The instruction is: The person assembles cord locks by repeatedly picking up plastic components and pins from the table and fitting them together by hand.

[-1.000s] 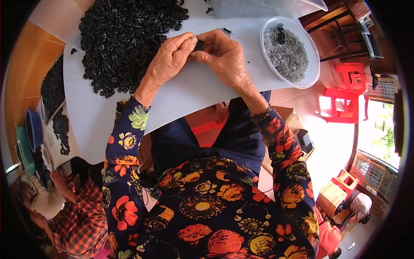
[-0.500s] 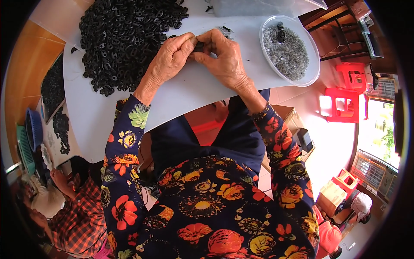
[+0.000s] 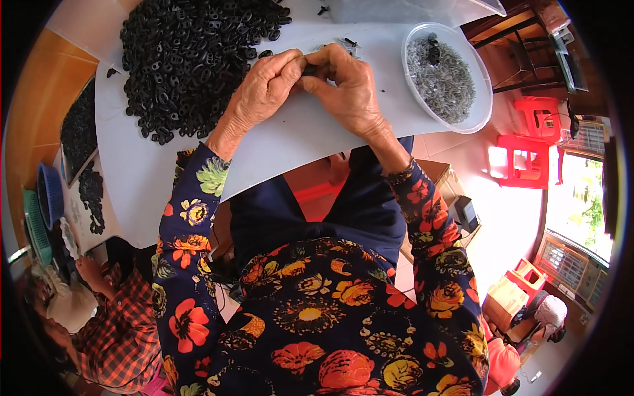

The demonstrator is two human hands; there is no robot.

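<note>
My left hand [image 3: 267, 89] and my right hand [image 3: 347, 89] meet over the white table [image 3: 264, 162], fingertips pressed together. Between them they pinch a small black plastic piece [image 3: 309, 68], mostly hidden by the fingers. Left of my left hand rises a big heap of black oval plastic pieces with holes [image 3: 188, 66]. Just beyond my right hand lie a few small clear pieces [image 3: 349, 46] with a dark one among them. To the right stands a round clear tub [image 3: 485, 109] full of tiny clear plastic pieces [image 3: 442, 82], with some black bits on top.
A translucent bin [image 3: 409, 12] sits at the table's far edge. Leftward are a tray of black pieces [image 3: 79, 125], a blue basket [image 3: 49, 195] and a person in a checked shirt [image 3: 122, 330]. Red stools [image 3: 525, 158] and another person [image 3: 505, 363] are at the right.
My right hand has shifted slightly to the right and its fingers have turned a little around the black piece. My left hand has hardly moved and stays pinched.
</note>
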